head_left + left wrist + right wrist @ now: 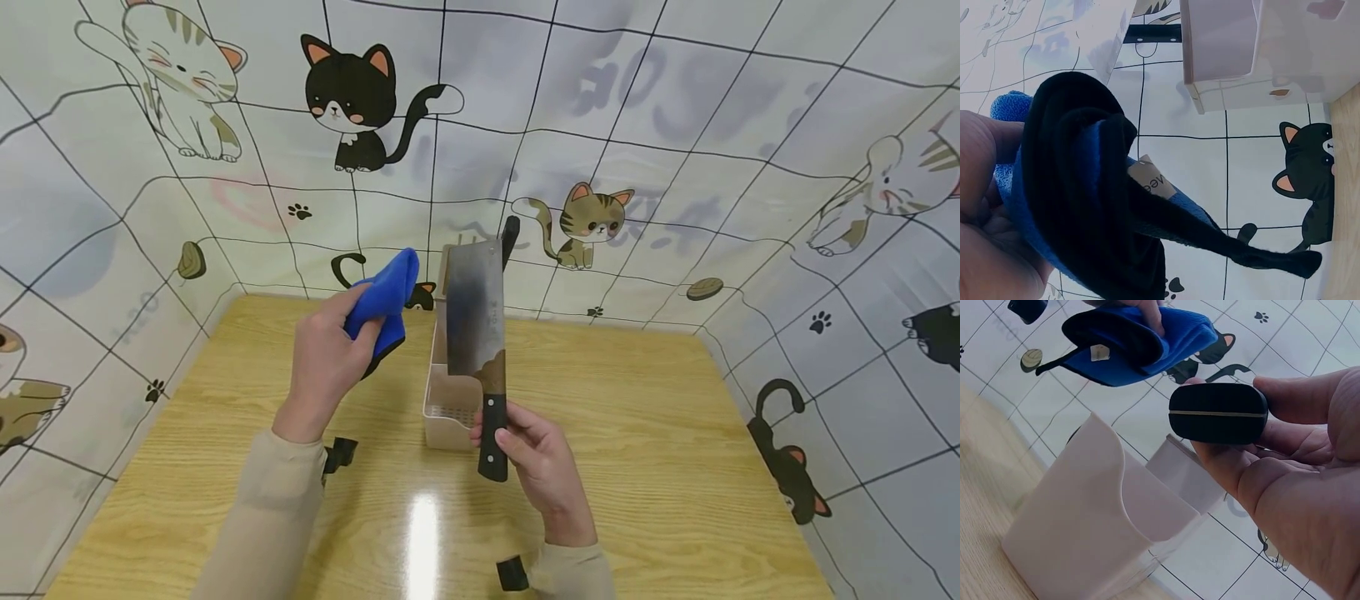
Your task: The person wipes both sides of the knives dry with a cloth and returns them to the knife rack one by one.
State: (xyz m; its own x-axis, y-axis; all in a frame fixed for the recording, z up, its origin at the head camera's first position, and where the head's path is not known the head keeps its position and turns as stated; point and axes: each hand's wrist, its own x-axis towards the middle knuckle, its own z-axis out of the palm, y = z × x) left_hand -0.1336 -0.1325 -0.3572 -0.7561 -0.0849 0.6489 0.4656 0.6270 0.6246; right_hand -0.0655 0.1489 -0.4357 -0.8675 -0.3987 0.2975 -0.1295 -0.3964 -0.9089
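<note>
My right hand grips the black riveted handle of a cleaver, held upright with its broad metal blade up. A brown patch shows on the blade near the handle. In the right wrist view the handle's butt end faces the camera between thumb and fingers. My left hand pinches a bunched blue cloth to the left of the blade, apart from it. The cloth has black edging and a small pale tag. Behind the cleaver, partly hidden by it, stands a pale plastic holder with compartments.
The holder rests on a wood-grain table. A black handle sticks up behind the cleaver blade. A cat-patterned sheet forms the back and sides. Black strap ends hang near both wrists.
</note>
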